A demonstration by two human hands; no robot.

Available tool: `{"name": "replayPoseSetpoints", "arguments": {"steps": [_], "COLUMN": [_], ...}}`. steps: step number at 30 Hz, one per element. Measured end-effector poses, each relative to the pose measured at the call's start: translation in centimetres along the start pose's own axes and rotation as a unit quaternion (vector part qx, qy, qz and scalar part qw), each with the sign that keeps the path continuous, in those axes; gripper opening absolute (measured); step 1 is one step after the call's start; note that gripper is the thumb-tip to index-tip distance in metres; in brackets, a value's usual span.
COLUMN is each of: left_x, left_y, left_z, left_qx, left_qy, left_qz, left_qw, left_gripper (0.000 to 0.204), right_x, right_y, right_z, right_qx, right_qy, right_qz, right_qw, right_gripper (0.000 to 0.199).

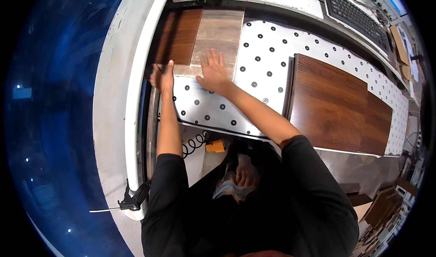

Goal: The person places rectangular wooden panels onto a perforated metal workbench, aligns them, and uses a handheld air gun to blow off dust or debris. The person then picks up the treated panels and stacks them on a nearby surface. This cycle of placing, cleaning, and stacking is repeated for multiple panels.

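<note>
Two wood-grain boards lie at the far left of a white table dotted with black studs (254, 84): a dark reddish-brown board (179, 39) and a paler, greyish-brown board (220, 25). A pale strip runs along the dark board's near edge; whether one overlaps the other I cannot tell. My left hand (162, 79) grips the near left corner of the boards, thumb on top and fingers at the left side. My right hand (215, 76) lies flat on the paler board, fingers spread.
More dark brown boards (329, 102) rest on the table's right. A white rail (136, 98) borders the left, with a black air gun (131, 201) on it. An orange pedal (215, 145) is below the table. A keyboard (356, 18) sits far right; offcuts (383, 207) lie lower right.
</note>
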State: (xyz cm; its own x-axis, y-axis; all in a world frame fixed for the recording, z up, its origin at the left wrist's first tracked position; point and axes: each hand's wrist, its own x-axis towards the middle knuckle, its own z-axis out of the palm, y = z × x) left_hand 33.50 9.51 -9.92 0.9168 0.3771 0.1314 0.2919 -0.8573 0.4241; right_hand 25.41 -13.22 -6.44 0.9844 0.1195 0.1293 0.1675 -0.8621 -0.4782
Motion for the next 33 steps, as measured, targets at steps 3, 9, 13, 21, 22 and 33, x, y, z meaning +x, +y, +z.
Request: {"name": "replayPoseSetpoints", "arguments": {"steps": [3,9,13,21,22,33], "left_x": [0.5,-1.0,-0.3,0.7,0.7,-0.5], "left_y": [0.0,-0.6,-0.9,-1.8,-1.9,0.0], "left_z": [0.5,-0.5,-0.6,0.4,0.4,0.0], "left_qx": [-0.014,-0.031,-0.070,-0.080,-0.082,-0.057], "left_qy": [0.015,0.017,-0.021,-0.041,-0.043,-0.020], "left_qz": [0.033,0.027,0.015,0.023,0.024,0.009], "left_qw": [0.999,0.999,0.997,0.996,0.995,0.998], "left_gripper": [0.106,0.098,0.098,0.097,0.097,0.099], "right_x": [2.2,2.0,2.2,2.7,2.7,2.7], "right_y": [-1.1,-2.1,-2.2,-1.6,-1.7,-1.4], "right_z": [1.2,2.1,2.1,1.9,1.8,2.1], "right_qx": [0.047,0.053,0.036,0.028,0.027,0.045], "right_qy": [0.024,0.043,0.037,0.027,0.027,0.061], "right_qz": [-0.015,-0.031,-0.029,-0.020,-0.021,-0.031], "right_qw": [0.998,0.997,0.998,0.999,0.999,0.997], "right_gripper": [0.083,0.075,0.071,0.070,0.070,0.072]}}
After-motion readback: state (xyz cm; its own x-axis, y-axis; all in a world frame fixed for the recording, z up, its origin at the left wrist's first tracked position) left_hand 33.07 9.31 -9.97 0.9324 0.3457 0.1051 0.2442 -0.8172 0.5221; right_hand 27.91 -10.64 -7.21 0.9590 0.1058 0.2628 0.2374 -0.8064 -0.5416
